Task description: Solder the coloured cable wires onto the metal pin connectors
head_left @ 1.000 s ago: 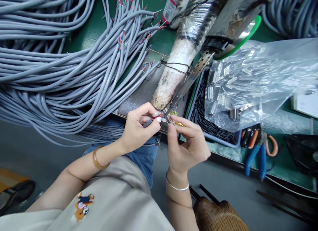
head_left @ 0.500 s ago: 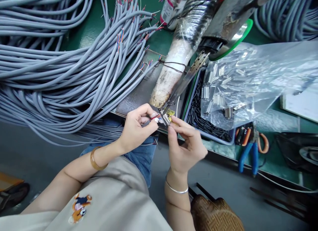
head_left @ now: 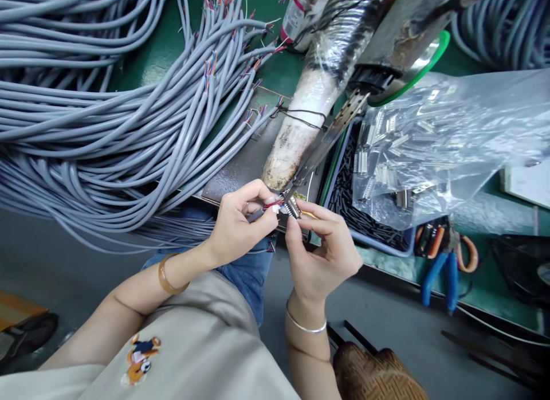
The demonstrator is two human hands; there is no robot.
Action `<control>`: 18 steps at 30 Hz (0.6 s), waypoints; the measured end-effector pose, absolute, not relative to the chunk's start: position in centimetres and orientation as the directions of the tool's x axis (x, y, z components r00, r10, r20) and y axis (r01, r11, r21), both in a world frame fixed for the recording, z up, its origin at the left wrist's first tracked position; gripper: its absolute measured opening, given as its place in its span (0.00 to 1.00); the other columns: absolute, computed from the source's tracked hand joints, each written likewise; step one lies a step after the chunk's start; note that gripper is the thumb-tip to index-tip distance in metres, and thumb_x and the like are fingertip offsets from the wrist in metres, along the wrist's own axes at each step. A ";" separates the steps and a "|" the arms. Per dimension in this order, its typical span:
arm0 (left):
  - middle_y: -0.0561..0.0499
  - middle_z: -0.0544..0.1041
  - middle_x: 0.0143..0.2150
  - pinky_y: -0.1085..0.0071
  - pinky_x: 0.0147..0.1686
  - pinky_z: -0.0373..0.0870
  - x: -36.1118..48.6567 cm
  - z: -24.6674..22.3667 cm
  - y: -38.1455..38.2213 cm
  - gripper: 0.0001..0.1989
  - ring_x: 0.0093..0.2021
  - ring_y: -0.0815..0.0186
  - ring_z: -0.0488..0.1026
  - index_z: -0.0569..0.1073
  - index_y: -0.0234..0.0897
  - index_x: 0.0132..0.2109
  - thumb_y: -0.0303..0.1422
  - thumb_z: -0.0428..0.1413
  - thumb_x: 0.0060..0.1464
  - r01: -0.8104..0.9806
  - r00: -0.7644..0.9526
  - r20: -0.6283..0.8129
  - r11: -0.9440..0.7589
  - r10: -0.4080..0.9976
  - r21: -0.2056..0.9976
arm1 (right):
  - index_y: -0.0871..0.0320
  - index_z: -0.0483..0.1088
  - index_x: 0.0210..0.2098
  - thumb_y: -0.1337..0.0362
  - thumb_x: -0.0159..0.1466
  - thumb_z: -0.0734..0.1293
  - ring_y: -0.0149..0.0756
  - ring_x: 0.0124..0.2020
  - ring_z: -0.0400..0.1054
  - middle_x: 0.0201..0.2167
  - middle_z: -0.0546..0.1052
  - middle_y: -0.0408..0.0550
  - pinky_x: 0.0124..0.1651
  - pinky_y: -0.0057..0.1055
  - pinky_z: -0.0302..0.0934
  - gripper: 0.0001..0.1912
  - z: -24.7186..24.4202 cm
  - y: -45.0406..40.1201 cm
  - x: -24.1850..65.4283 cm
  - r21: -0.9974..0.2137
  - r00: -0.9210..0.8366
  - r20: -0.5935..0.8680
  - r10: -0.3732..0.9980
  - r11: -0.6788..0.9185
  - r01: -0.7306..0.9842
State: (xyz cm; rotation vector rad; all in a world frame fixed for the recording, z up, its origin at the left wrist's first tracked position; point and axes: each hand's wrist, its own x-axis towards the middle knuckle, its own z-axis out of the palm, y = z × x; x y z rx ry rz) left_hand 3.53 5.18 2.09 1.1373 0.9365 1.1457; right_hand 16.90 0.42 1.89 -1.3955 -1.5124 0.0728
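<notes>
My left hand [head_left: 240, 223] is closed in a pinch on the thin coloured wires [head_left: 270, 204] at the end of a cable. Facing it, my right hand [head_left: 325, 248] grips a small metal multi-pin connector [head_left: 293, 206] between thumb and fingertips. The wires meet the connector's pin side, though fingers hide part of the joint. Right above, the metal tip of what looks like a fixed soldering iron [head_left: 320, 151] slants down to the connector. Beside it runs a white, plastic-wrapped tube [head_left: 290, 145], its end close over my left fingers.
Stripped grey cables [head_left: 141, 119] fill the left of the green bench. At right stand a bin [head_left: 404, 252] of small black pieces and a clear bag [head_left: 459, 119] of metal connectors. Blue-handled pliers [head_left: 442, 277] lie near the front edge. A woven-pattern chair [head_left: 373, 371] is below.
The bench and its contents sit slightly further right in the view. My hands keep their grips; the connector is slightly further right, and the yellow piece behind it is more covered.
</notes>
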 end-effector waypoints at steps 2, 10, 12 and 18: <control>0.54 0.72 0.27 0.79 0.22 0.62 3.5 2.2 5.2 0.07 0.24 0.75 0.65 0.69 0.37 0.31 0.28 0.61 0.52 -0.203 0.190 -0.002 0.042 0.982 0.978 | 0.54 0.71 0.36 0.71 0.63 0.72 0.36 0.43 0.81 0.44 0.84 0.46 0.44 0.34 0.77 0.07 1.8 0.4 17.0 -0.608 0.176 0.627 0.759 0.335 0.720; 0.53 0.73 0.29 0.81 0.23 0.62 3.2 2.4 5.2 0.09 0.25 0.76 0.65 0.67 0.36 0.29 0.27 0.62 0.46 -0.226 0.245 -0.137 0.193 0.960 0.955 | 0.53 0.69 0.37 0.69 0.65 0.70 0.37 0.43 0.82 0.44 0.85 0.48 0.41 0.32 0.77 0.06 0.5 -0.5 17.4 -0.625 0.170 0.617 0.769 0.347 0.699; 0.53 0.74 0.30 0.81 0.24 0.63 3.2 2.3 5.0 0.08 0.26 0.75 0.66 0.68 0.36 0.30 0.27 0.62 0.46 -0.222 0.249 -0.135 0.192 0.959 0.956 | 0.54 0.70 0.39 0.69 0.65 0.70 0.37 0.44 0.82 0.45 0.85 0.48 0.42 0.31 0.77 0.05 0.7 -0.7 17.6 -0.659 0.209 0.586 0.783 0.310 0.685; 0.54 0.74 0.28 0.80 0.28 0.67 2.5 2.3 4.1 0.05 0.27 0.75 0.68 0.73 0.34 0.32 0.24 0.62 0.47 -0.187 0.338 -0.045 0.114 0.940 0.976 | 0.55 0.72 0.34 0.69 0.65 0.72 0.31 0.35 0.80 0.36 0.84 0.42 0.38 0.25 0.74 0.06 2.7 -1.1 18.3 -0.783 0.167 0.375 0.912 0.216 0.583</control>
